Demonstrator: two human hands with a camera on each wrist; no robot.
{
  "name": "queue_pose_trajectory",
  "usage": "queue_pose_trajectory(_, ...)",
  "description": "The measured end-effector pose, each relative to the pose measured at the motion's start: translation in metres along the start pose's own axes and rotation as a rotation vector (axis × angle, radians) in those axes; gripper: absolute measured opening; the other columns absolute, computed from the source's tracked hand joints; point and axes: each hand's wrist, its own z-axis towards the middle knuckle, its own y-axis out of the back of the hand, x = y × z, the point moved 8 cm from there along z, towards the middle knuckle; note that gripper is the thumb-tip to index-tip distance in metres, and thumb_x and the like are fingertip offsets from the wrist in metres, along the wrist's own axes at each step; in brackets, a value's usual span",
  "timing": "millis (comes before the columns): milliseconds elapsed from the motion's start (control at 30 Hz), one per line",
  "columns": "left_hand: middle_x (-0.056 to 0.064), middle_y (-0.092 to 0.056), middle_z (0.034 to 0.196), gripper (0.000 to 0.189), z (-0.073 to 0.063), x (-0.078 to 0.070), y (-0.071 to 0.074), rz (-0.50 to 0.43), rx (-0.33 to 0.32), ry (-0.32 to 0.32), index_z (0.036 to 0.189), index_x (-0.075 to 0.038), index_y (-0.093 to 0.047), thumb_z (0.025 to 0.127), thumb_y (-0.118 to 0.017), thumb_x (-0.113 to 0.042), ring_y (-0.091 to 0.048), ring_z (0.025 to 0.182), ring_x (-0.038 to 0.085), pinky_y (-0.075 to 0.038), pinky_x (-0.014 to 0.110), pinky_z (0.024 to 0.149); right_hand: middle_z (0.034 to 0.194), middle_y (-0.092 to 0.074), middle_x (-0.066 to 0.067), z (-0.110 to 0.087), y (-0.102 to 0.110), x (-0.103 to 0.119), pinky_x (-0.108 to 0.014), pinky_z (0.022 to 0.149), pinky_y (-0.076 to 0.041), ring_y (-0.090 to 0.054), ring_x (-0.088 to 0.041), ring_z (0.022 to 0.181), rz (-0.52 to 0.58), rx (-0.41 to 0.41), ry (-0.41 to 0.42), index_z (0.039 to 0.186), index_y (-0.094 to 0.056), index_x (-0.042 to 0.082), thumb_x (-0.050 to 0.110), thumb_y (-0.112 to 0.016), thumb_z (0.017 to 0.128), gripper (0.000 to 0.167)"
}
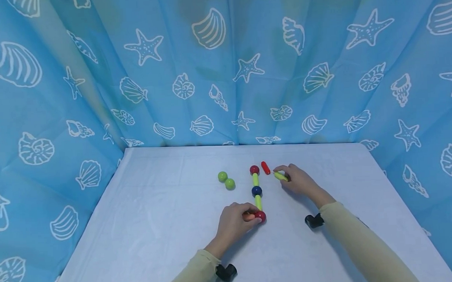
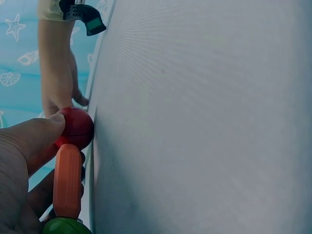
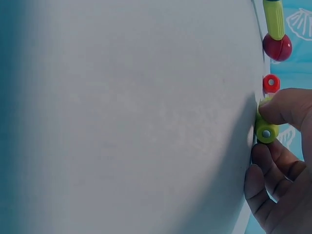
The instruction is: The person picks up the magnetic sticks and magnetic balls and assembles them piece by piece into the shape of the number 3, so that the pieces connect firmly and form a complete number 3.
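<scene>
My left hand [image 1: 231,223] pinches a red ball [image 1: 260,216] at the near end of a straight chain of balls and rods. From that ball an orange rod [image 2: 67,180] runs under the hand to a green ball [image 2: 66,226], which the hand hides in the head view. Away from me the chain continues through a yellow-green rod [image 1: 258,202], a dark blue ball [image 1: 257,191], another yellow-green rod [image 1: 255,180] and a red ball [image 1: 254,170]. Right of the chain, my right hand [image 1: 299,181] pinches a loose yellow-green rod [image 3: 267,130] with a metal tip, low over the table.
A loose red rod [image 1: 265,168] lies between the far red ball and my right hand. Two green balls [image 1: 230,183] sit left of the chain. White cloth covers the table [image 1: 158,226]; a blue shell-patterned curtain [image 1: 223,74] stands behind and at both sides.
</scene>
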Motion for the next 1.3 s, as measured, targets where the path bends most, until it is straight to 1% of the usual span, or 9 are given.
queue_pose_trajectory(100,-0.018,-0.063,0.087,0.026,0.000,0.000,0.000,0.006,0.001,0.004,0.110,-0.029,-0.077,0.085,-0.084,-0.034,-0.051,0.082,0.004,-0.045,0.022,0.071,0.111,-0.060,-0.012,-0.003,0.000,-0.002,-0.049,0.094,-0.053,-0.060,-0.029,0.101,0.050,-0.003,-0.005,0.136,-0.056,0.017,0.019,-0.072,0.094,0.045)
queue_pose_trajectory(200,-0.018,-0.063,0.087,0.026,-0.001,-0.001,0.000,0.009,-0.001,0.006,0.110,-0.028,-0.077,0.085,-0.084,-0.035,-0.052,0.082,0.004,-0.045,0.021,0.071,0.106,-0.063,-0.010,-0.005,0.001,-0.003,-0.046,0.092,-0.053,-0.059,-0.027,0.098,0.081,-0.008,-0.007,0.125,-0.060,0.013,0.018,-0.074,0.093,0.036)
queue_pose_trajectory(300,-0.018,-0.063,0.087,0.026,-0.001,-0.001,0.001,0.006,-0.004,0.004,0.109,-0.028,-0.077,0.085,-0.084,-0.035,-0.052,0.082,0.004,-0.045,0.021,0.071,0.101,-0.064,-0.007,-0.008,0.002,-0.005,-0.043,0.090,-0.053,-0.059,-0.024,0.094,0.095,-0.006,-0.015,0.116,-0.063,0.012,0.018,-0.076,0.091,0.029)
queue_pose_trajectory(400,-0.018,-0.064,0.088,0.027,-0.001,-0.001,0.001,0.008,-0.007,0.002,0.110,-0.028,-0.077,0.085,-0.084,-0.035,-0.052,0.083,0.005,-0.045,0.021,0.071,0.099,-0.064,-0.006,-0.011,0.001,-0.004,-0.042,0.088,-0.054,-0.059,-0.023,0.092,0.107,-0.008,-0.019,0.112,-0.065,0.012,0.018,-0.077,0.090,0.026)
queue_pose_trajectory(667,-0.018,-0.064,0.089,0.027,-0.001,-0.001,0.000,0.012,-0.004,0.005,0.110,-0.028,-0.077,0.085,-0.084,-0.035,-0.053,0.084,0.005,-0.045,0.021,0.071,0.101,-0.065,-0.005,-0.015,0.000,-0.003,-0.042,0.088,-0.054,-0.059,-0.023,0.094,0.105,-0.042,-0.006,0.113,-0.066,0.014,0.016,-0.076,0.091,0.024)
queue_pose_trajectory(767,-0.018,-0.065,0.088,0.026,-0.001,-0.002,0.001,0.019,-0.014,-0.004,0.109,-0.028,-0.077,0.085,-0.084,-0.034,-0.052,0.083,0.005,-0.045,0.022,0.071,0.103,-0.066,-0.005,-0.017,0.001,0.000,-0.042,0.088,-0.055,-0.060,-0.022,0.094,0.098,-0.054,0.008,0.114,-0.067,0.014,0.017,-0.076,0.092,0.024)
queue_pose_trajectory(1000,-0.017,-0.067,0.089,0.025,0.000,-0.002,0.000,0.024,-0.027,-0.018,0.107,-0.029,-0.077,0.084,-0.085,-0.033,-0.052,0.082,0.004,-0.043,0.023,0.072,0.108,-0.067,-0.006,-0.017,0.007,0.012,-0.041,0.088,-0.055,-0.060,-0.024,0.098,0.129,-0.095,0.048,0.115,-0.066,0.015,0.019,-0.074,0.093,0.023)
queue_pose_trajectory(1200,-0.018,-0.067,0.090,0.025,0.000,-0.001,0.000,0.024,-0.022,-0.026,0.108,-0.029,-0.077,0.084,-0.085,-0.033,-0.052,0.083,0.004,-0.043,0.023,0.072,0.109,-0.068,-0.007,-0.011,0.015,0.029,-0.036,0.078,-0.057,-0.060,-0.025,0.098,0.146,-0.120,0.064,0.114,-0.067,0.015,0.019,-0.075,0.093,0.023)
queue_pose_trajectory(1300,-0.018,-0.067,0.089,0.025,0.000,-0.002,0.001,0.021,-0.020,-0.032,0.108,-0.029,-0.077,0.085,-0.085,-0.033,-0.051,0.082,0.004,-0.043,0.023,0.072,0.110,-0.068,-0.006,-0.007,0.016,0.038,-0.032,0.074,-0.056,-0.060,-0.024,0.099,0.155,-0.127,0.085,0.115,-0.067,0.015,0.021,-0.076,0.093,0.025)
